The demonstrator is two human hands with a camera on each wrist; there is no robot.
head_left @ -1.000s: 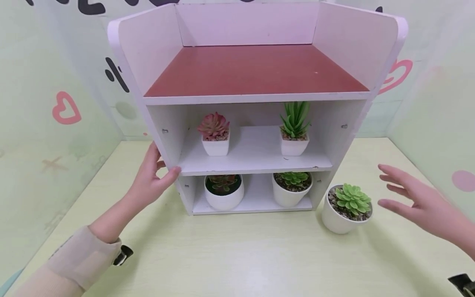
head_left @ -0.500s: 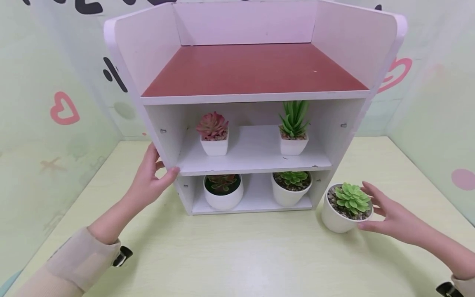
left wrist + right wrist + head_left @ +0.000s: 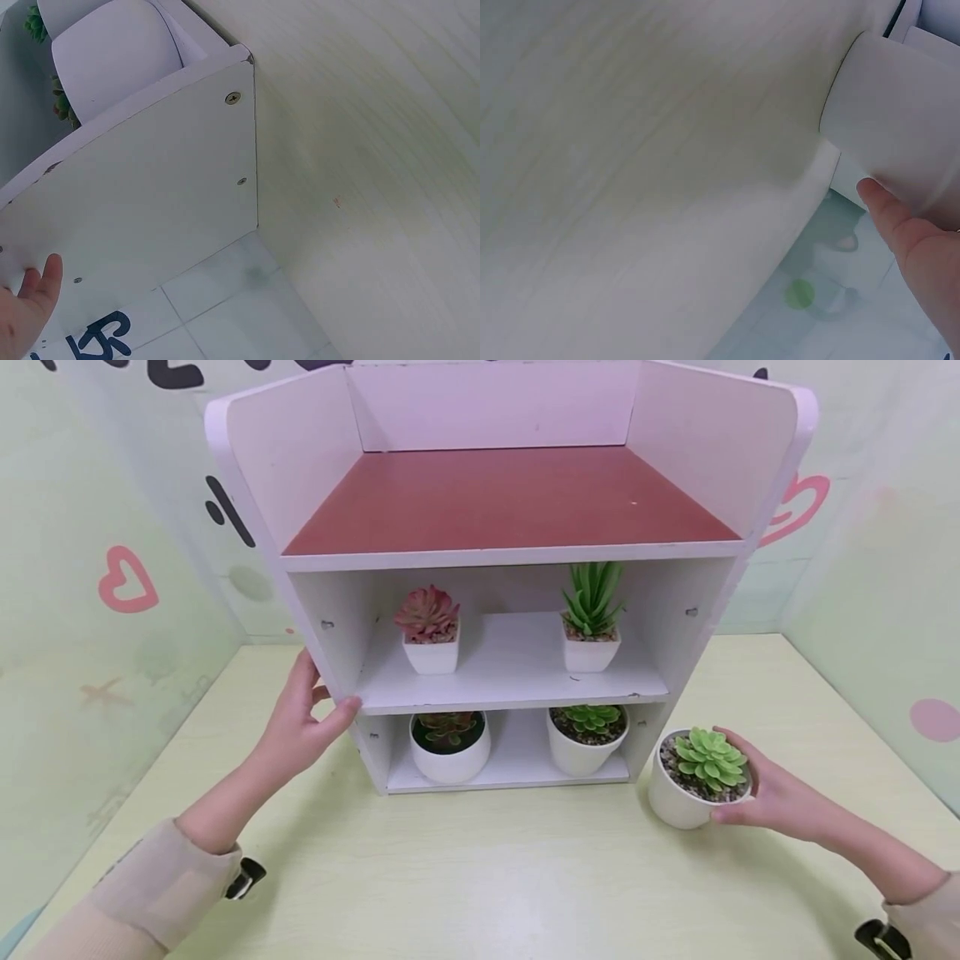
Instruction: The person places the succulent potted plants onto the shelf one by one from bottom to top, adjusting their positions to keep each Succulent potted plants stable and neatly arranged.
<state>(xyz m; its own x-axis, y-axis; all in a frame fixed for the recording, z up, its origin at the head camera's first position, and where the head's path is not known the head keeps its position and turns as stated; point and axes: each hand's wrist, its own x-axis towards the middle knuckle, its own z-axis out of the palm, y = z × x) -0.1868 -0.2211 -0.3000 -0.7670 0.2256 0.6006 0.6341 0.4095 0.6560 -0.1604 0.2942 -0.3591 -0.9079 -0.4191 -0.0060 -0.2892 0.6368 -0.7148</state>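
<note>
My right hand (image 3: 780, 797) grips a white round pot with a light green succulent (image 3: 708, 760), just right of the shelf unit. Its thumb lies on the pot's near side and its fingers go round the far right side, partly hidden. In the right wrist view the thumb (image 3: 900, 225) presses on the white pot wall (image 3: 900, 112). My left hand (image 3: 303, 718) holds the left side panel of the white shelf unit (image 3: 480, 703), thumb across the front edge, fingers on the outer face. The left wrist view shows fingers (image 3: 49, 281) against that panel (image 3: 165, 180).
On the middle shelf stand a pink succulent (image 3: 431, 631) and a spiky green plant (image 3: 591, 618) in square white pots. Two round white potted succulents, left (image 3: 450, 752) and right (image 3: 588, 739), stand on the bottom shelf. The top board (image 3: 510, 497) is red. A pale table (image 3: 480, 868) lies in front.
My right hand has moved left from beside the green succulent's pot and taken hold of it. The left hand has stayed on the shelf unit's side.
</note>
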